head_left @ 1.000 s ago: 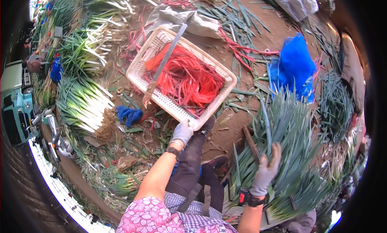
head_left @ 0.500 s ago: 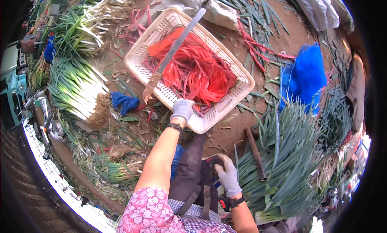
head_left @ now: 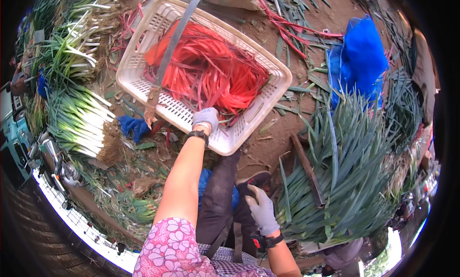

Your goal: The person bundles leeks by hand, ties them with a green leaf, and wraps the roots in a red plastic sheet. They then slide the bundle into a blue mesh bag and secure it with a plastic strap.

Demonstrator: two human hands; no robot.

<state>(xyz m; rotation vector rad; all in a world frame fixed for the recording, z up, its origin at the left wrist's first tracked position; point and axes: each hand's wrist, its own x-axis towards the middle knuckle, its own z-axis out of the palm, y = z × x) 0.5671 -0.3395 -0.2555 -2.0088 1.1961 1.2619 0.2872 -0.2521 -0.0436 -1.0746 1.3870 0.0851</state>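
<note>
My left hand [head_left: 205, 118], in a grey-white glove, reaches over the near rim of a cream plastic basket [head_left: 275, 73]. Its fingers are curled closed at the lower edge of a tangled heap of red plastic strips [head_left: 206, 61]; what they grip is hidden. Across the basket's left side lies a long flat grey metal bar [head_left: 177, 40], its brown, ragged end [head_left: 151, 104] at the near-left rim. My right hand [head_left: 262, 212], also gloved, hangs beside my leg with thumb and fingers apart, holding nothing. It is close to a big pile of long green onions [head_left: 340, 167].
Bundled green onions [head_left: 79, 121] with white stems lie left, near a crumpled blue cloth [head_left: 133, 128]. A blue mesh bag [head_left: 362, 56] stands at the right. A dark narrow bar [head_left: 309, 171] lies against the right-hand onion pile. Leaf scraps litter the brown ground.
The whole view has shifted, moving the basket left and up in it. My left hand sits slightly further into the basket, against the strips. My right hand stays low and open beside my leg.
</note>
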